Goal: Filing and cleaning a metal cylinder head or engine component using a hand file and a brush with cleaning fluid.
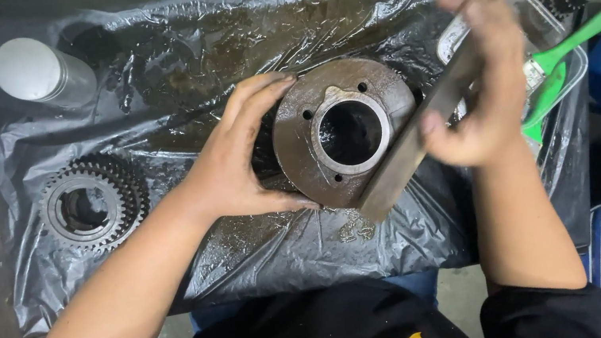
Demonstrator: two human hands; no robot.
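The left hand [235, 159] is holding the round metal disc [347, 131] steady. The right hand [484, 87] is gripping a flat metal bar [416, 138] and scraping its face; next, I think, it needs a firm, even push.

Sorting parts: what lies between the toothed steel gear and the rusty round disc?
In the head view, only the left hand gripping the disc, over black plastic sheet; gear sits apart.
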